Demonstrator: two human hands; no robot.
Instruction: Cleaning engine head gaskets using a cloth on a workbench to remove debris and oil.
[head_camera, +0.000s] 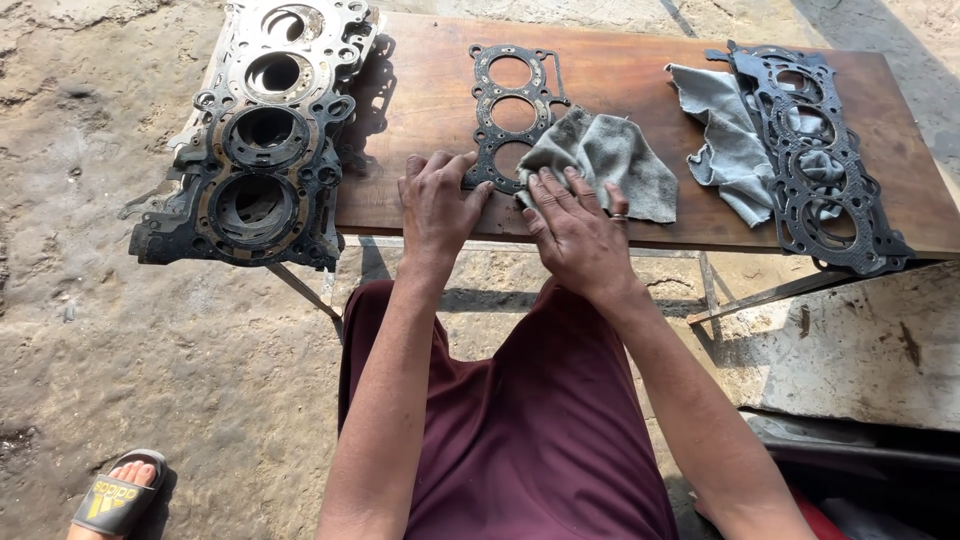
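A flat black gasket (508, 112) with three round holes lies on a brown wooden board (420, 120). My left hand (436, 205) rests flat on the board, fingertips touching the gasket's near left edge. My right hand (575, 232) presses down on a grey rag (612, 160) that covers the gasket's near right corner; a ring is on one finger.
A dirty engine block (262, 140) with round bores stands off the board's left end. A second black gasket (825, 165) and another grey cloth (728, 140) lie at the right. Rough concrete ground is all around; a sandalled foot (120, 492) shows at bottom left.
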